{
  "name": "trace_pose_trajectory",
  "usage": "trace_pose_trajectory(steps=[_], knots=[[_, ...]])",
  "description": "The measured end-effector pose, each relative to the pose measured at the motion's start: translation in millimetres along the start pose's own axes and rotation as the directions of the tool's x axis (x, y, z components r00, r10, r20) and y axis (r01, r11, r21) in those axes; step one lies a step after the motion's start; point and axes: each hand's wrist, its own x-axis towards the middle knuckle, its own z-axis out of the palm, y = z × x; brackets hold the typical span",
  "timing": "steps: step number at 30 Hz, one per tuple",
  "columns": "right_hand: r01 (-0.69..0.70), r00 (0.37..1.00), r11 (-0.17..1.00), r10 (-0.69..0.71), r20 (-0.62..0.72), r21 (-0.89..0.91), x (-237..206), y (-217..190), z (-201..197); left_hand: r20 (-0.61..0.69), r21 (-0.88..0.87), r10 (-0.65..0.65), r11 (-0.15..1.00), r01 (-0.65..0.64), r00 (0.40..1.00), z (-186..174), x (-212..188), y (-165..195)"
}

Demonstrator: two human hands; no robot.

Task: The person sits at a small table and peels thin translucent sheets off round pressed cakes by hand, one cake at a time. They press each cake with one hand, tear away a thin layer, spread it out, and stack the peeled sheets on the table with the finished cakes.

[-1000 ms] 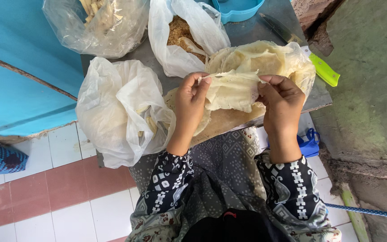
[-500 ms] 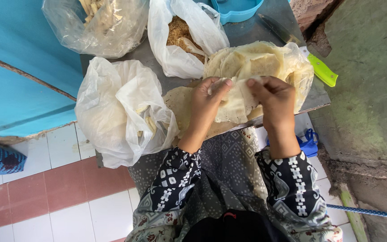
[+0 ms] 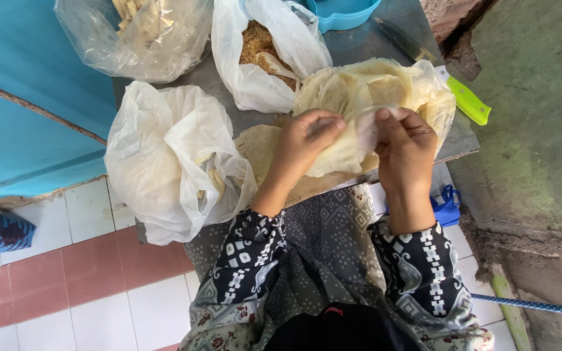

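My left hand (image 3: 307,140) and my right hand (image 3: 404,146) pinch the same thin, pale wrapper sheet (image 3: 343,153) above a flat sheet (image 3: 258,146) lying on the grey metal table (image 3: 359,45). The fingertips of both hands meet close together at the sheet's upper edge. Just behind the hands sits a plastic bag holding a stack of the same pale sheets (image 3: 372,84). Patterned dark sleeves cover both forearms.
A white plastic bag (image 3: 164,156) with a few fried pieces lies at the left. At the back are a clear bag of pale sticks (image 3: 141,29), a bag of brown crumbs (image 3: 261,45), a blue bowl (image 3: 343,10) and a green-handled knife (image 3: 453,91). Tiled floor lies below.
Both hands have drawn closer together on the sheet, and the sheet has shifted slightly toward the stack; the bags and knife stay put.
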Motion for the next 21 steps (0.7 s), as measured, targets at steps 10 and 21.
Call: trace_pose_trajectory(steps=[10, 21], knots=[[-0.064, 0.994, 0.976, 0.08, -0.072, 0.206, 3, -16, -17, -0.02, -0.055, 0.12, 0.991, -0.121, 0.993, -43, 20, 0], [0.019, 0.996, 0.955, 0.009, -0.093, 0.298, 16, -35, -35, -0.117, 0.068, 0.222, 0.974, -0.215, 0.968, -88, 23, 8]])
